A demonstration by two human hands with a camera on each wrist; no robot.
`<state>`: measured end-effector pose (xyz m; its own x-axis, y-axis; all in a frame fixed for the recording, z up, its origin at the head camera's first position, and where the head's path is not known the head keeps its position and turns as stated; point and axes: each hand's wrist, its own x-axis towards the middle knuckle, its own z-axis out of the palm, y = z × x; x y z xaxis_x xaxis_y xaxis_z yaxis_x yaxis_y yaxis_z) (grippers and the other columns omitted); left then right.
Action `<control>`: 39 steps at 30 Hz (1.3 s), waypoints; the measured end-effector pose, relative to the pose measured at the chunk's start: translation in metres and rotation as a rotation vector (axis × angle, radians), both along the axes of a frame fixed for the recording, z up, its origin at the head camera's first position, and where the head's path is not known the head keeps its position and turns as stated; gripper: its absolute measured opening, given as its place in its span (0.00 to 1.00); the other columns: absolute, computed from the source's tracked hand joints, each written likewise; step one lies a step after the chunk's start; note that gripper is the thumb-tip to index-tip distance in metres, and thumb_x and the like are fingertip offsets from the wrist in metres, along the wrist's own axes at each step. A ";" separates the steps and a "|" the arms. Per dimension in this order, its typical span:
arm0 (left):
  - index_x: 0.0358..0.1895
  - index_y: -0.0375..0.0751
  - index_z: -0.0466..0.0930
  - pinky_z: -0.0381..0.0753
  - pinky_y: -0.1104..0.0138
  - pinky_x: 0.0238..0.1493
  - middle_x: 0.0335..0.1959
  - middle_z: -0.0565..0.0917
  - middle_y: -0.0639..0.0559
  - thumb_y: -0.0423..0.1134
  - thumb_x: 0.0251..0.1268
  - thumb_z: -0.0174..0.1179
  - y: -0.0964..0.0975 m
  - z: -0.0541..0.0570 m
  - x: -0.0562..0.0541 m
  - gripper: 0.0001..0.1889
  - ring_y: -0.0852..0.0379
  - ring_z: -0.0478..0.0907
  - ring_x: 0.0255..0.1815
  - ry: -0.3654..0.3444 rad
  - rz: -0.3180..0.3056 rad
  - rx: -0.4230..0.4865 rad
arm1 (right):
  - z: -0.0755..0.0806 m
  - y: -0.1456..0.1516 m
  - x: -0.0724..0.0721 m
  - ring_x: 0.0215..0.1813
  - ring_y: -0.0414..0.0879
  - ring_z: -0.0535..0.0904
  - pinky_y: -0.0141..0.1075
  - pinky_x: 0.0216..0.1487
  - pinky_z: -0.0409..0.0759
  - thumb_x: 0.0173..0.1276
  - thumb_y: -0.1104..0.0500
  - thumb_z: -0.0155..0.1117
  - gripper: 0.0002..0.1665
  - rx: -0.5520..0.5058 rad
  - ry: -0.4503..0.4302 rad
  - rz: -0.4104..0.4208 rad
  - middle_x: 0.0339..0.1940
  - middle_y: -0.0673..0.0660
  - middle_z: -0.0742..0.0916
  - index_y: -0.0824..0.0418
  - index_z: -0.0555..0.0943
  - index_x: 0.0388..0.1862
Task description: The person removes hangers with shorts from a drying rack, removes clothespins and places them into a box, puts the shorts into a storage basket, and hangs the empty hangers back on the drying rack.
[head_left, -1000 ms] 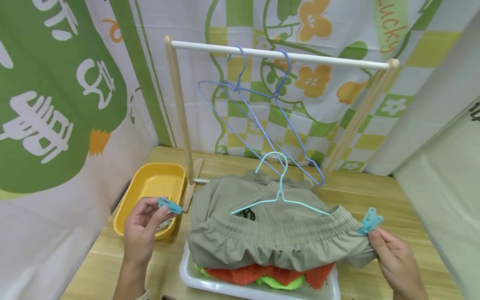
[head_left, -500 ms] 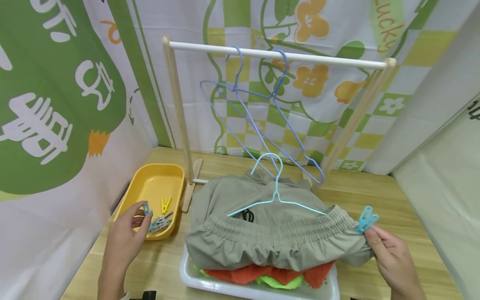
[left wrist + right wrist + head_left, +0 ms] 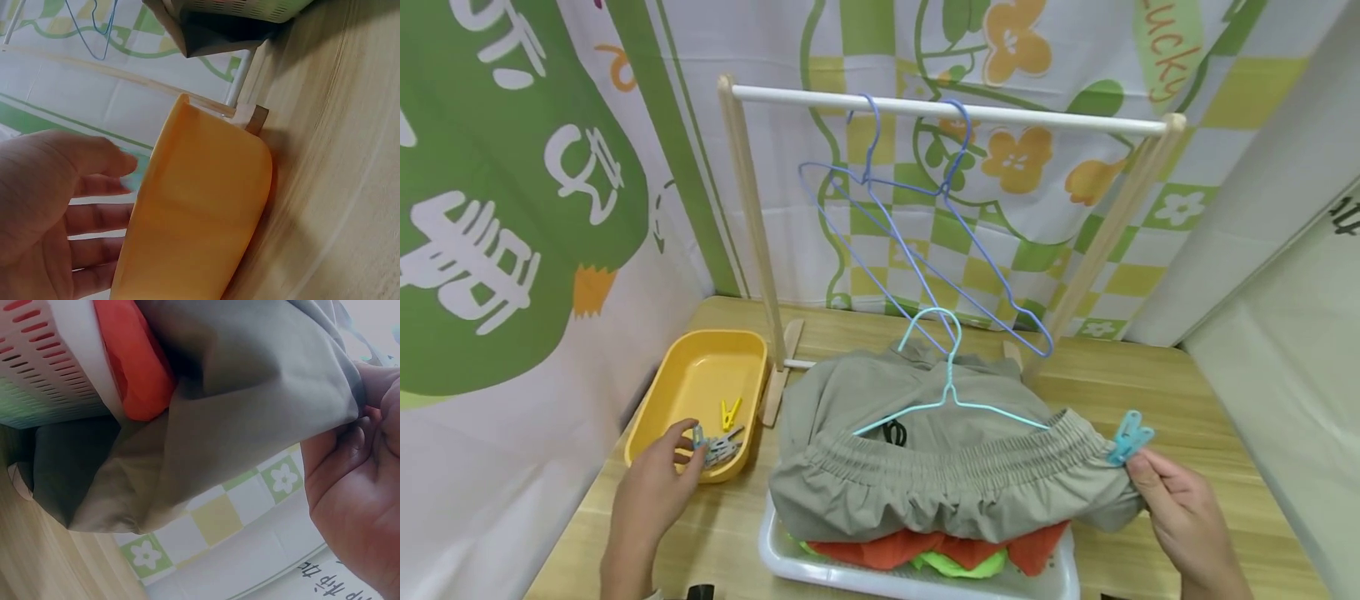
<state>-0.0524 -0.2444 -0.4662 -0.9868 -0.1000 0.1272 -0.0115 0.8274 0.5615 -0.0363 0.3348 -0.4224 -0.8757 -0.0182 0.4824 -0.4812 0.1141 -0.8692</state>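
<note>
My left hand reaches over the near edge of the yellow tub and pinches a blue clothespin between thumb and fingers. In the left wrist view the clothespin is a teal blur, partly behind the tub's rim. My right hand grips the right end of the grey-green elastic-waist pants. Just above its fingertips another blue clothespin is clipped on the waistband. A mint wire hanger lies on the pants, its lower part hidden inside the waistband.
Several grey clothespins and a yellow one lie in the tub. Under the pants stands a white basket with red and lime-green clothes. Behind is a rack with two purple hangers; patterned curtains enclose the table.
My left hand, holding a clothespin, has moved left and back from beside the pants to the tub, then dipped lower toward its contents. The right hand keeps its grip on the pants.
</note>
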 end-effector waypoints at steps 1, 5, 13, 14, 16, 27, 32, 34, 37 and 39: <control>0.68 0.33 0.73 0.85 0.48 0.35 0.48 0.86 0.39 0.43 0.76 0.60 0.000 0.000 0.000 0.24 0.40 0.85 0.43 -0.017 0.000 -0.005 | 0.000 0.000 0.000 0.59 0.38 0.82 0.23 0.58 0.75 0.75 0.82 0.46 0.19 -0.001 0.004 0.004 0.54 0.53 0.89 0.80 0.80 0.57; 0.70 0.35 0.72 0.84 0.47 0.35 0.50 0.86 0.38 0.46 0.78 0.57 0.002 0.001 0.000 0.25 0.39 0.84 0.45 -0.044 -0.014 -0.021 | -0.001 0.000 0.000 0.59 0.38 0.82 0.23 0.59 0.75 0.75 0.82 0.46 0.19 -0.005 0.020 0.021 0.55 0.53 0.88 0.80 0.80 0.57; 0.63 0.39 0.80 0.83 0.47 0.46 0.46 0.87 0.49 0.42 0.76 0.63 0.016 0.024 -0.005 0.18 0.48 0.84 0.47 0.123 -0.179 0.018 | 0.000 0.000 0.001 0.59 0.38 0.82 0.23 0.58 0.75 0.77 0.79 0.49 0.16 0.019 0.031 0.008 0.55 0.52 0.89 0.80 0.81 0.55; 0.61 0.40 0.81 0.83 0.50 0.45 0.46 0.87 0.51 0.40 0.75 0.64 0.020 0.030 -0.005 0.17 0.50 0.84 0.47 0.169 -0.209 0.031 | 0.000 -0.001 0.001 0.58 0.37 0.82 0.23 0.58 0.75 0.77 0.78 0.49 0.15 0.027 0.032 0.000 0.54 0.52 0.89 0.80 0.81 0.55; 0.60 0.42 0.83 0.84 0.56 0.44 0.46 0.87 0.56 0.36 0.72 0.66 0.032 0.044 -0.007 0.16 0.55 0.84 0.46 0.269 -0.289 0.063 | 0.000 -0.001 0.001 0.58 0.37 0.83 0.23 0.58 0.76 0.76 0.79 0.50 0.15 0.044 0.041 -0.010 0.54 0.52 0.89 0.80 0.82 0.54; 0.56 0.43 0.85 0.82 0.64 0.55 0.52 0.87 0.57 0.39 0.77 0.60 0.122 0.117 -0.022 0.11 0.60 0.83 0.53 0.458 -0.959 0.118 | 0.003 -0.004 0.001 0.52 0.33 0.83 0.21 0.54 0.76 0.71 0.85 0.48 0.16 0.235 0.084 -0.077 0.48 0.46 0.89 0.78 0.83 0.46; 0.59 0.37 0.84 0.78 0.67 0.61 0.54 0.87 0.51 0.36 0.74 0.61 0.171 0.129 -0.030 0.14 0.60 0.81 0.58 0.408 -1.101 0.191 | 0.005 -0.009 -0.002 0.48 0.33 0.83 0.20 0.51 0.77 0.71 0.84 0.50 0.15 0.290 0.060 -0.130 0.45 0.47 0.89 0.77 0.83 0.44; 0.61 0.36 0.82 0.73 0.69 0.65 0.58 0.85 0.48 0.36 0.73 0.62 0.194 0.129 -0.032 0.17 0.59 0.79 0.62 0.403 -1.147 0.182 | 0.006 -0.012 -0.003 0.49 0.33 0.83 0.20 0.51 0.78 0.71 0.84 0.51 0.15 0.301 0.054 -0.141 0.45 0.48 0.89 0.76 0.84 0.45; 0.66 0.36 0.79 0.66 0.71 0.70 0.65 0.80 0.46 0.39 0.75 0.61 0.229 0.127 -0.035 0.21 0.58 0.74 0.68 0.420 -1.151 0.103 | 0.007 -0.013 -0.004 0.51 0.33 0.83 0.21 0.52 0.77 0.71 0.84 0.51 0.17 0.316 0.060 -0.152 0.47 0.49 0.89 0.74 0.85 0.46; 0.70 0.38 0.76 0.60 0.72 0.73 0.70 0.76 0.46 0.43 0.77 0.60 0.250 0.127 -0.037 0.23 0.58 0.70 0.72 0.432 -1.117 0.019 | 0.007 -0.012 -0.004 0.51 0.33 0.83 0.20 0.52 0.77 0.71 0.84 0.50 0.18 0.306 0.071 -0.137 0.47 0.49 0.89 0.74 0.85 0.46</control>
